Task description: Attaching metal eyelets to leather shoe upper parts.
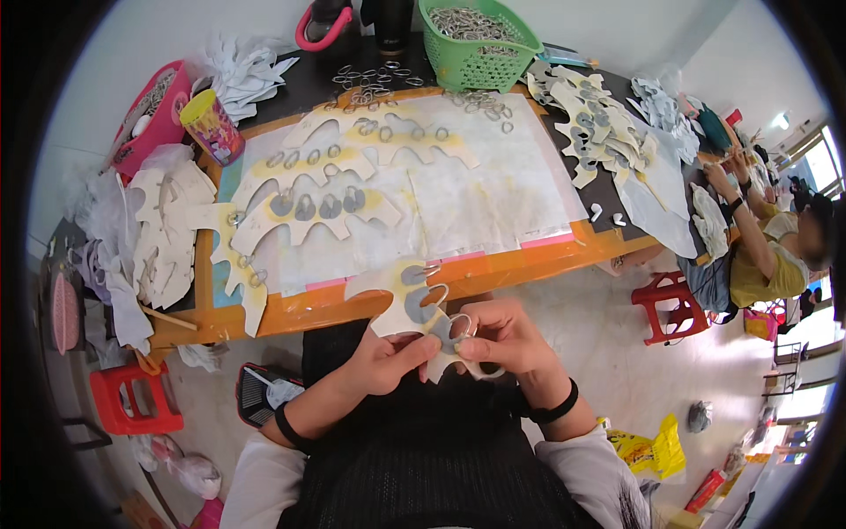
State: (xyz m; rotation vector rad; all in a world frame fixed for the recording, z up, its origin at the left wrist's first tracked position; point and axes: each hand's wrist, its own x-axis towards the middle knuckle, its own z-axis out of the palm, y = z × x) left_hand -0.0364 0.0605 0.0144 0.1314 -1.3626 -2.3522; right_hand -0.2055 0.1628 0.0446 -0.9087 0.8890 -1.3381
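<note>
Above my lap, just off the table's near edge, I hold a cream scalloped cut-out piece (394, 295) bearing several grey patches with metal rings. My left hand (388, 360) pinches its lower edge between thumb and fingers. The fingers of my right hand (513, 339) are closed at the piece's right end, against a grey patch with a metal ring (461, 323). Similar pieces lie on the white sheet (480, 198) on the table; the nearest one (322, 212) has grey patches folded over rings. Another cut-out piece (236, 264) hangs over the table's left edge.
A green basket (485, 66) of rings stands at the back, with loose rings (370, 84) beside it. A pink basket (150, 119) and a yellow-purple can (211, 128) are at left. Finished-looking pieces (599, 123) pile at right. Red stools (137, 397) flank the table; a person (767, 247) sits at far right.
</note>
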